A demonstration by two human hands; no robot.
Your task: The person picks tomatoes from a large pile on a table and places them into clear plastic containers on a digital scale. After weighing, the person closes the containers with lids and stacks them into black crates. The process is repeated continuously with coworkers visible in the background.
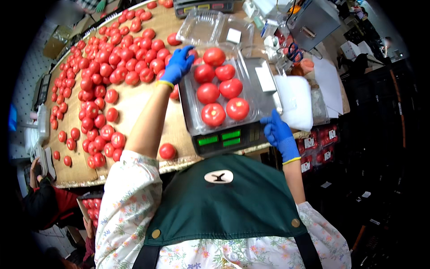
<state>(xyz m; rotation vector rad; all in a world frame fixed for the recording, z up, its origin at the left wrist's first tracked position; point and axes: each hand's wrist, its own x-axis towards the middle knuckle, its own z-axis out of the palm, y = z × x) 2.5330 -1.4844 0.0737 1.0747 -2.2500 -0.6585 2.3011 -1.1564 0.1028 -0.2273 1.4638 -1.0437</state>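
Note:
My left hand [177, 66], in a blue glove with a yellow cuff, reaches over the far left corner of a digital scale [198, 126]. Its fingertips meet a partly hidden tomato [193, 53]; whether they grip it is unclear. On the scale sits a clear plastic clamshell box [250, 97] with several red tomatoes [208, 93] in rows. My right hand [278, 131], gloved alike, holds nothing. Its fingers are apart beside the scale's near right corner. Green displays [231, 135] glow on the scale's front.
Loose tomatoes [126, 53] cover much of the wooden table [134, 107] leftward. Open clamshells [201, 27] lie beyond the scale, near another scale [203, 7]. White foam sheets [294, 101] lie right, above packed tomato boxes [317, 144]. A co-worker's arm [35, 171] shows at left.

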